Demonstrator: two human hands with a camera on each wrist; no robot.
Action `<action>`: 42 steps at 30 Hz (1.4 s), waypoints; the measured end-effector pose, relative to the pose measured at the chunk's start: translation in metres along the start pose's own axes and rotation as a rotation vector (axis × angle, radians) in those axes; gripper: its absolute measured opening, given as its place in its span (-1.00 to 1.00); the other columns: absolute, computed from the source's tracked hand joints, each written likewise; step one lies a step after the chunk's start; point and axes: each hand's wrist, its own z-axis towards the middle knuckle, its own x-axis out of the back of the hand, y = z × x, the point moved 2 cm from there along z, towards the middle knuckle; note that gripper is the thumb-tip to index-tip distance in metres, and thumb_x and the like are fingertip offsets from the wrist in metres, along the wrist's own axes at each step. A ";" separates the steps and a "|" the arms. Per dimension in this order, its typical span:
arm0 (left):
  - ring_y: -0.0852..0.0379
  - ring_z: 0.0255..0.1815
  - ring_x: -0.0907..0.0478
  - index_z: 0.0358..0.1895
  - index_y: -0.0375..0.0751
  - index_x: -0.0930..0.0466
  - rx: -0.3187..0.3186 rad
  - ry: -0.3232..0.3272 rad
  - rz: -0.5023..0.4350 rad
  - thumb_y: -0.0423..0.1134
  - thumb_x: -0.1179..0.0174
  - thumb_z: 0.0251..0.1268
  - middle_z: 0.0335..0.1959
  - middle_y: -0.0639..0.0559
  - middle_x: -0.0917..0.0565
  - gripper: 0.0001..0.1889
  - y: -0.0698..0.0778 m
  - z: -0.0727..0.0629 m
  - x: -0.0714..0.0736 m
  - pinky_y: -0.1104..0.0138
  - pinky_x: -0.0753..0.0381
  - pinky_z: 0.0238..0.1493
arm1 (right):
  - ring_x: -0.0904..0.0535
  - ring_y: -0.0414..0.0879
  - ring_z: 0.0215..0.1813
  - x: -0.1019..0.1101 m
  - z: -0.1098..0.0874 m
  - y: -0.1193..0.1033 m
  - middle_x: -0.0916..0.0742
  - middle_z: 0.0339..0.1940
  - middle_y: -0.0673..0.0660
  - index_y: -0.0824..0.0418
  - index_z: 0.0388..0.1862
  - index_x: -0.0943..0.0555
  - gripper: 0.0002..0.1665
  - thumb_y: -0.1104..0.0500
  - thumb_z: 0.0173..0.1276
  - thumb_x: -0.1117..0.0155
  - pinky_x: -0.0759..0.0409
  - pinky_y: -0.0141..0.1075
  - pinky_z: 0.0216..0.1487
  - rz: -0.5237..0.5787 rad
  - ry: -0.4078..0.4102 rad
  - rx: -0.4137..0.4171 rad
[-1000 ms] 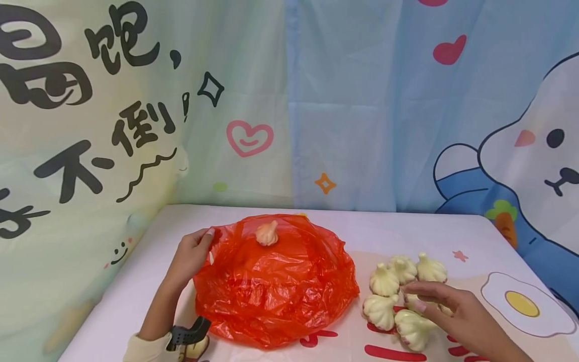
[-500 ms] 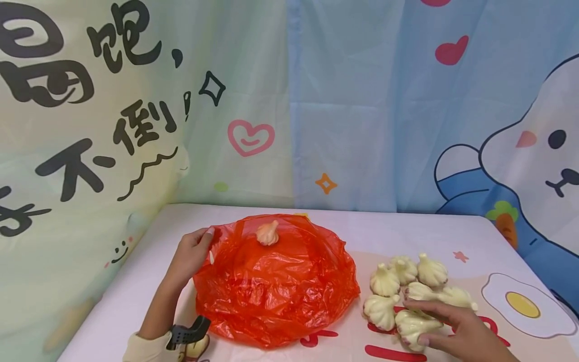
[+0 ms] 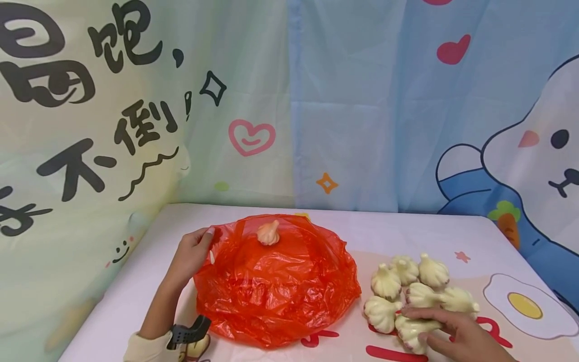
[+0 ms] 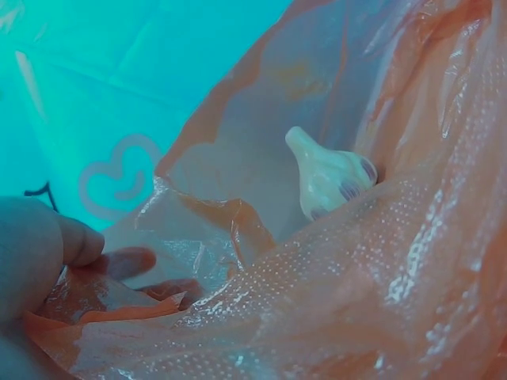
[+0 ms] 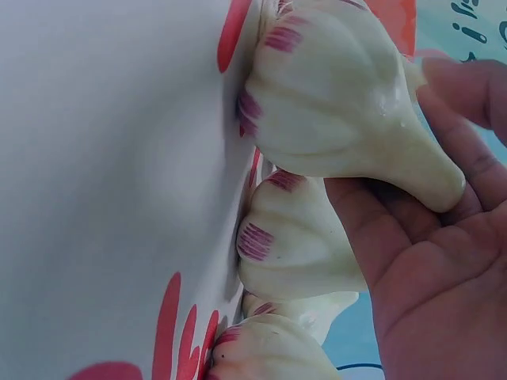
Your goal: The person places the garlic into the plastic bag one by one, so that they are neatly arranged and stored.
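A red plastic bag (image 3: 280, 291) lies spread open on the table, one garlic bulb (image 3: 268, 233) inside near its far rim. My left hand (image 3: 192, 254) pinches the bag's left edge between thumb and fingers; the left wrist view shows the thin film (image 4: 103, 293) bunched there and the bulb (image 4: 333, 178) beyond. On the right, my right hand (image 3: 461, 332) holds the nearest garlic bulb (image 3: 411, 334) of a cluster, thumb on one side and fingers on the other. In the right wrist view that bulb (image 5: 333, 87) shows purple streaks, its neck toward the palm.
Several more garlic bulbs (image 3: 386, 281) sit close together just beyond my right hand. The white tablecloth (image 3: 384, 229) carries printed red marks and a fried egg picture (image 3: 524, 304). A printed curtain (image 3: 344, 100) hangs behind the table.
My right hand has come down from above the cluster toward me and closed round the nearest garlic bulb. The left hand and the bag stay as they were.
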 end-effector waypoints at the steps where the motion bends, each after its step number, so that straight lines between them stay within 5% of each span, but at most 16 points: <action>1: -0.17 -0.23 -0.59 0.07 -0.32 -0.59 -0.003 0.000 0.001 0.02 0.17 0.58 -0.20 -0.24 -0.65 -0.51 0.000 0.000 0.000 0.14 -0.68 -0.14 | -0.42 -0.41 0.06 0.000 0.000 0.000 -0.60 0.20 0.05 0.02 0.28 -0.55 -0.56 0.04 0.45 -0.20 -0.58 -0.42 -0.04 0.011 -0.005 0.004; 5: -0.21 -0.23 -0.58 0.07 -0.34 -0.58 -0.007 -0.002 -0.003 0.02 0.17 0.58 -0.21 -0.25 -0.65 -0.51 0.000 0.000 -0.001 0.10 -0.68 -0.15 | -0.38 -0.52 0.08 0.002 0.000 0.002 -0.60 0.22 -0.02 0.05 0.27 -0.54 -0.59 0.08 0.48 -0.15 -0.46 -0.56 -0.03 0.083 -0.036 0.034; 10: -0.15 -0.26 -0.60 0.07 -0.31 -0.58 -0.008 -0.002 -0.003 0.02 0.17 0.58 -0.21 -0.26 -0.65 -0.52 0.000 -0.001 0.001 0.15 -0.69 -0.18 | -0.33 -0.61 0.09 0.005 0.001 0.004 -0.56 0.28 0.21 0.06 0.17 -0.58 -0.66 0.11 0.45 -0.19 -0.49 -0.55 -0.06 0.089 -0.032 0.012; 17: -0.13 -0.26 -0.60 0.07 -0.30 -0.58 0.002 0.001 -0.010 0.02 0.17 0.58 -0.19 -0.25 -0.65 -0.53 0.001 -0.001 0.001 0.16 -0.69 -0.17 | -0.54 -0.24 -0.19 0.003 0.002 -0.002 -0.53 0.27 0.37 0.10 0.00 -0.61 -0.75 0.13 0.36 -0.29 -0.54 -0.44 -0.33 0.036 0.071 -0.047; 24: -0.13 -0.11 -0.60 0.20 -0.30 -0.51 0.020 0.008 0.007 0.03 0.17 0.58 -0.05 -0.26 -0.63 -0.50 0.003 -0.001 0.002 0.19 -0.66 -0.09 | -0.56 -0.08 0.04 0.003 -0.001 -0.007 -0.57 0.24 0.33 0.10 -0.03 -0.62 -0.75 0.09 0.34 -0.30 -0.58 -0.39 -0.29 -0.001 0.116 -0.066; 28: -0.13 -0.09 -0.60 0.19 -0.31 -0.52 0.018 0.011 0.013 0.03 0.17 0.58 -0.04 -0.27 -0.63 -0.50 0.004 -0.001 0.003 0.17 -0.64 -0.05 | -0.57 -0.01 -0.06 0.004 -0.005 -0.011 -0.64 0.17 0.21 0.11 0.05 -0.64 -0.65 0.07 0.30 -0.33 -0.62 -0.36 -0.25 -0.031 0.195 -0.208; 31: -0.13 -0.11 -0.60 0.17 -0.32 -0.54 0.011 0.012 0.010 0.02 0.17 0.58 -0.06 -0.28 -0.64 -0.50 0.004 -0.001 0.003 0.17 -0.65 -0.06 | -0.51 -0.11 -0.33 0.005 -0.008 -0.016 -0.66 0.13 0.16 0.13 0.11 -0.63 -0.59 0.09 0.30 -0.35 -0.54 -0.37 -0.40 -0.047 0.265 -0.290; 33: -0.15 -0.13 -0.60 0.16 -0.33 -0.54 0.009 0.009 0.003 0.02 0.17 0.58 -0.09 -0.28 -0.64 -0.50 0.004 -0.001 0.003 0.17 -0.66 -0.09 | -0.41 -0.07 -0.51 0.006 -0.011 -0.019 -0.69 0.05 0.19 0.18 0.14 -0.61 -0.58 0.13 0.32 -0.33 -0.45 -0.36 -0.52 -0.043 0.301 -0.289; 42: -0.14 -0.20 -0.62 0.17 -0.30 -0.53 0.029 0.011 0.000 0.05 0.16 0.56 -0.13 -0.25 -0.65 -0.49 0.003 -0.002 0.005 0.21 -0.69 -0.20 | -0.45 -0.06 -0.38 0.010 -0.018 -0.039 -0.70 0.05 0.14 0.20 0.16 -0.62 -0.56 0.05 0.37 -0.30 -0.50 -0.34 -0.47 -0.055 0.452 -0.221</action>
